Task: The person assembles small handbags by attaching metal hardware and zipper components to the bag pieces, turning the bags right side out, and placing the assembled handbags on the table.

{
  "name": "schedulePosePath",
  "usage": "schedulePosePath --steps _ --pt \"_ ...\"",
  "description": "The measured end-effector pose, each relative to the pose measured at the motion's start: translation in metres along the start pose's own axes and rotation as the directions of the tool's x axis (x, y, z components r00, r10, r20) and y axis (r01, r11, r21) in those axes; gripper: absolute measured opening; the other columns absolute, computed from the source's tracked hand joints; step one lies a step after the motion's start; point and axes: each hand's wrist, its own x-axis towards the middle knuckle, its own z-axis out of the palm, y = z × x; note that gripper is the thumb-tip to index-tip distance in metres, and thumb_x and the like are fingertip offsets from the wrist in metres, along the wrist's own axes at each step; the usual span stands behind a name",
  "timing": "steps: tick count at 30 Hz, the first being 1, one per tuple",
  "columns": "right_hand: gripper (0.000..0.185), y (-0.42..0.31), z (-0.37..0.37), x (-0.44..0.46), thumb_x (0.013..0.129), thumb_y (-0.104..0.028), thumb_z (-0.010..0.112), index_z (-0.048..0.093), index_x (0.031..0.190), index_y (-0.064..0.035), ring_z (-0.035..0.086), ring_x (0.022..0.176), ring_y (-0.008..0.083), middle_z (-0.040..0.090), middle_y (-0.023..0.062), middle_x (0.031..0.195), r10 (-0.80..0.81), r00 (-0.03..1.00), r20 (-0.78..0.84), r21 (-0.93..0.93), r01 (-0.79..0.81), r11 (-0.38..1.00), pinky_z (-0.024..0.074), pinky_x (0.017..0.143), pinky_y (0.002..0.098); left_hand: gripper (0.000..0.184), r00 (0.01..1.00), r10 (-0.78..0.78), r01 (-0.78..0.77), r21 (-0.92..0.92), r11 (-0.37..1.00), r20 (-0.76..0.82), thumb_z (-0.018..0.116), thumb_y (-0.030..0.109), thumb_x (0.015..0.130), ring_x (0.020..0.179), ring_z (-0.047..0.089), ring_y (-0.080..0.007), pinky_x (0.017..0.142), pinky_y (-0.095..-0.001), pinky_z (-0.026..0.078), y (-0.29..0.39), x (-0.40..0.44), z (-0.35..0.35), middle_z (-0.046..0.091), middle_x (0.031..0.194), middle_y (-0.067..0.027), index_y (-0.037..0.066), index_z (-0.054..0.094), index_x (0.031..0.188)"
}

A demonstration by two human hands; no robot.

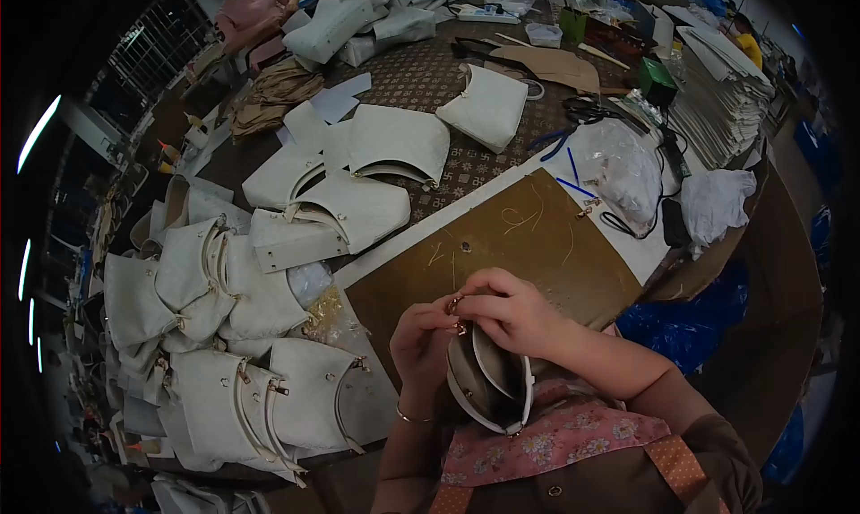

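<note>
Hardware (454,306), half hidden, is pinched by curled left hand (419,339) and right hand (515,315) at the bag (468,380).

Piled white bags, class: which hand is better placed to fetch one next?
Probably the left hand: it is nearer the piled white bags; the right hand is farther. Both are at the open bag.
</note>
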Motion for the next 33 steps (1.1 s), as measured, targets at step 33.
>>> schedulePosePath --steps 33 --pt "0.012 0.008 0.000 -0.007 0.079 -0.001 0.061 0.058 0.090 -0.0026 0.058 0.077 0.0292 0.056 0.0116 0.084 0.002 0.999 0.032 0.195 -0.009 0.981 0.0482 0.066 0.0354 0.009 0.994 -0.109 0.109 0.015 0.994 0.024 0.049 -0.006 0.085 0.099 0.060 -0.0260 0.086 -0.0322 0.046 0.000 -0.002 -0.004 0.055 0.093 -0.0101 -0.001 0.056 0.088"
